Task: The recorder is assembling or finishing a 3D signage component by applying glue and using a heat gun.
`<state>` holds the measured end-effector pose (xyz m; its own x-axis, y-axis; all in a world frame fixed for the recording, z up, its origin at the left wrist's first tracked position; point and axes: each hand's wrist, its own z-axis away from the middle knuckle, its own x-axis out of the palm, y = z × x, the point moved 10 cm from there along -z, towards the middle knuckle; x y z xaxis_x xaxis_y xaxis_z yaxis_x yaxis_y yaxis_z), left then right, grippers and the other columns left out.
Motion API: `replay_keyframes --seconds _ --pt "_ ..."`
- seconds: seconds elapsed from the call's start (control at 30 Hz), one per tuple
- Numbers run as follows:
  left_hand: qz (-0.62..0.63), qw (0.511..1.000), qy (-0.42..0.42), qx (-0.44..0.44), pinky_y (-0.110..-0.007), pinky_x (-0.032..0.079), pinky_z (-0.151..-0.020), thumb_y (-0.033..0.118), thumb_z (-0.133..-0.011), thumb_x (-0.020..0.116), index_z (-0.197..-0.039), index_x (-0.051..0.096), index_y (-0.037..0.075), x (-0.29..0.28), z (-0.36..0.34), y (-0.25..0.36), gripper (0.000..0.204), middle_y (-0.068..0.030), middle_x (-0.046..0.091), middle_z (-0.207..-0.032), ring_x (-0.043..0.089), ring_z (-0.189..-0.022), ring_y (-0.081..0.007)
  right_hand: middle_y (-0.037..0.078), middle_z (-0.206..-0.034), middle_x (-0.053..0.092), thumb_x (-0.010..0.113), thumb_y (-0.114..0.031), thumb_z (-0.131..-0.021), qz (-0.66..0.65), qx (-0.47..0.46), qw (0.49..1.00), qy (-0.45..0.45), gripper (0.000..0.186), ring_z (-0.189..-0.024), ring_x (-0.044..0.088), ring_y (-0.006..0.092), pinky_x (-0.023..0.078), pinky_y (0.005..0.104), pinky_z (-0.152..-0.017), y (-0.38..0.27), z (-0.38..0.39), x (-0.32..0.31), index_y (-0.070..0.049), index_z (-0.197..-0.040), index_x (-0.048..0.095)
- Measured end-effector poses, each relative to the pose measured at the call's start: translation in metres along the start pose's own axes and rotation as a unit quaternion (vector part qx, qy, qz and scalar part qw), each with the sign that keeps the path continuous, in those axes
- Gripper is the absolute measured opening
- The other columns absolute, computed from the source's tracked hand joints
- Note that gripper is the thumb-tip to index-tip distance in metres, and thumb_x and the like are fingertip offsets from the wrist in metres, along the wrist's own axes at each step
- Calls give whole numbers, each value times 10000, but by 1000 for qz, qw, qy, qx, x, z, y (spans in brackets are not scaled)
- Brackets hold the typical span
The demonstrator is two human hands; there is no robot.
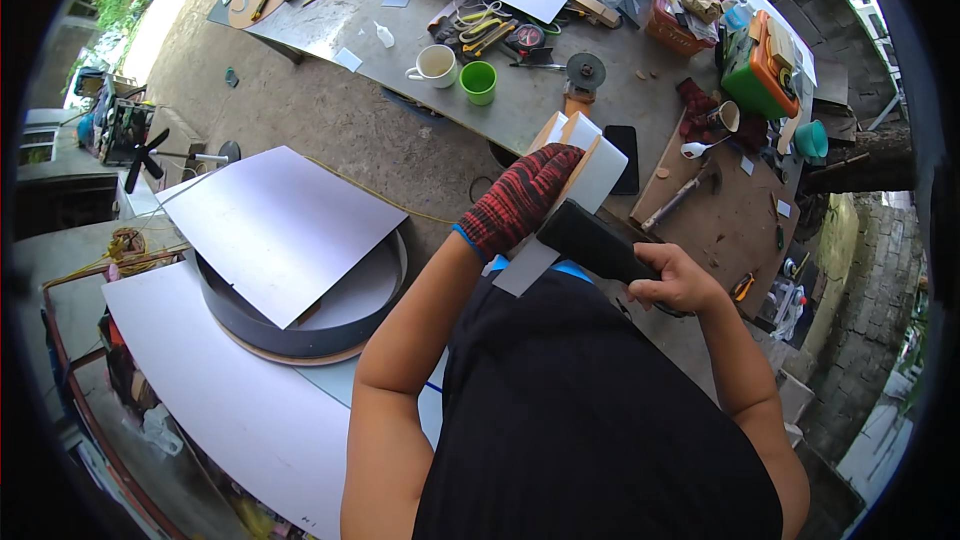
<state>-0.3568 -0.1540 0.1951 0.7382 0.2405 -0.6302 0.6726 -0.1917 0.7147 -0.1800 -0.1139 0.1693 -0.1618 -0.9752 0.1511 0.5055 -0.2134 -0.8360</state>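
Observation:
My left hand [515,195], in a red and black knitted glove, is closed around a white block-like piece [602,172] with tan, wood-coloured edges, held near the table's front edge. My bare right hand [675,278] grips one end of a long, flat black block [590,243]. The block's other end lies against or just below the white piece; I cannot tell whether they touch. A small grey rectangular strip [527,268] shows beside that end, over my black shirt. The inner side of the gloved fingers is hidden.
On the grey table [340,35] ahead stand a white mug [435,66], a green cup [478,84] and an angle grinder [585,75]. A hammer [680,200] lies to the right, near a red basket [680,20]. At left, a white sheet [285,225] rests on a dark ring [260,332].

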Motion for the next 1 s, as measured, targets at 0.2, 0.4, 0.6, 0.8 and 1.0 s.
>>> replay_keyframes --seconds 0.2,0.4,0.6,0.8,1.0 --pt "7 1000 -5 -3 -422 406 -1038 79 -918 493 -1361 431 30 1 -3 2 450 -202 509 -1330 509 -1210 -360 10 -732 615 680 -132 -827 -16 11 1000 5 173 -604 549 62 450 224 -572 3 1 0 -17 -925 595" --pt "12 1000 11 19 -431 430 -1009 88 -903 517 -1329 445 14 1 -7 3 438 -222 525 -1285 537 -1167 -379 16 -747 616 675 -133 -826 -9 8 1000 4 201 -611 547 65 452 228 -575 9 1 -4 -10 -960 590" --pt "23 998 36 39 -423 458 -974 104 -909 524 -1296 461 10 1 -5 0 404 -221 548 -1239 560 -1132 -381 28 -755 622 684 -130 -822 -30 16 999 2 208 -613 547 66 450 223 -575 8 -1 -4 -11 -962 587" --pt "56 998 34 19 -418 474 -951 107 -930 506 -1293 471 21 3 -7 -7 374 -213 561 -1215 577 -1102 -370 32 -760 624 687 -134 -822 -27 25 999 8 210 -610 547 66 450 220 -575 6 -1 -5 -14 -960 586" --pt "41 998 44 32 -409 472 -952 115 -955 473 -1296 476 22 -3 -9 -2 354 -211 560 -1218 575 -1106 -360 28 -756 620 686 -135 -817 -22 23 999 6 212 -609 545 65 445 221 -574 4 -2 -6 -15 -961 588"
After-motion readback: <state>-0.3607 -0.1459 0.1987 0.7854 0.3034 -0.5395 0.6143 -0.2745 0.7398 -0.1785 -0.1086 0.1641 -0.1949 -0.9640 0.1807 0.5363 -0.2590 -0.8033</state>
